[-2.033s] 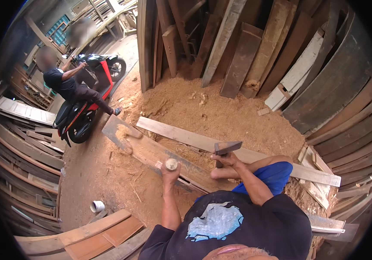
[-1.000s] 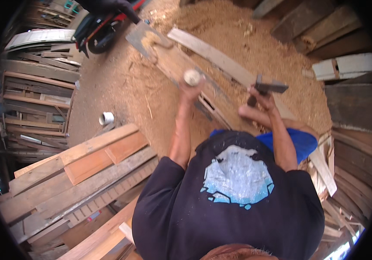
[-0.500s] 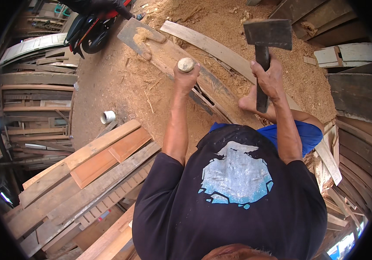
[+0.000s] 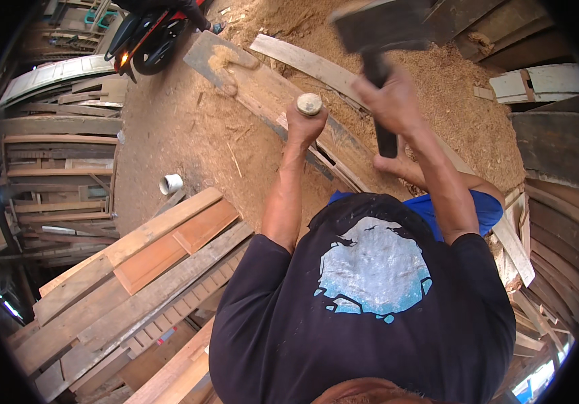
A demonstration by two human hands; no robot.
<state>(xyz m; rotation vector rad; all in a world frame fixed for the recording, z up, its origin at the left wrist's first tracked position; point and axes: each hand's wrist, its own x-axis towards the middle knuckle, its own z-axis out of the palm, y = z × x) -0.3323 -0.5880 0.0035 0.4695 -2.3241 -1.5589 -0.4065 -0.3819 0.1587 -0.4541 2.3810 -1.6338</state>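
Observation:
My left hand (image 4: 305, 129) is wrapped round an upright chisel handle (image 4: 309, 104), whose pale round end shows above the fist. Its blade is hidden below the hand. My right hand (image 4: 397, 101) grips the shaft of a dark, block-headed mallet (image 4: 387, 27), raised up and to the right of the chisel and blurred by motion. Under the left hand, a slotted piece of wood (image 4: 333, 163) lies along the edge of a long, thick plank (image 4: 272, 87) strewn with sawdust. My bare foot (image 4: 389, 163) rests by the plank's near end.
A curved pale board (image 4: 303, 62) lies beyond the plank on sawdust (image 4: 464, 101). Stacked boards (image 4: 168, 236) stand at the near left, more timber (image 4: 552, 145) at the right. A white cup (image 4: 170, 184) lies on the floor. A motorcycle (image 4: 158, 47) with a person is at the far left.
The mallet has swung left and upward with my right hand, now blurred. My left hand has shifted slightly right with the chisel. The motorcycle has moved a little and its lamp shows orange.

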